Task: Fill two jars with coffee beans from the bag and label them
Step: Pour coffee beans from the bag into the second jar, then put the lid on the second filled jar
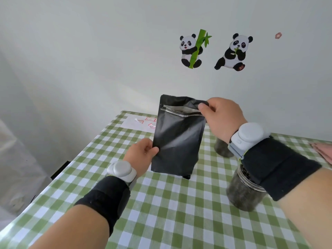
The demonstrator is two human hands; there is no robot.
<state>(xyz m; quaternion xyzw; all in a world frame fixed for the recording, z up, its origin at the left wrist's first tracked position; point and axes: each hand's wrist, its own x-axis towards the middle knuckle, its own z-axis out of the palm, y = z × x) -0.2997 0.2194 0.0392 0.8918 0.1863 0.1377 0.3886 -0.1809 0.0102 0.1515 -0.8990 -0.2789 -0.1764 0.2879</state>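
A black coffee bag [177,139] stands upright in the middle of the green checked table [161,212], its zip top gaping. My left hand [142,155] pinches the bag's lower left edge. My right hand [221,117] grips the top right corner of the bag's mouth. Two clear jars hold dark beans: the near jar [240,193] sits under my right forearm, and the far jar [221,148] stands behind my right wrist, mostly hidden. A white sheet with red labels [138,123] lies at the table's far left, behind the bag.
A few loose beans [186,176] lie at the bag's base. A pink cloth [323,151] rests at the table's right edge. The table's left edge drops off beside a white covered object. Panda stickers decorate the wall behind.
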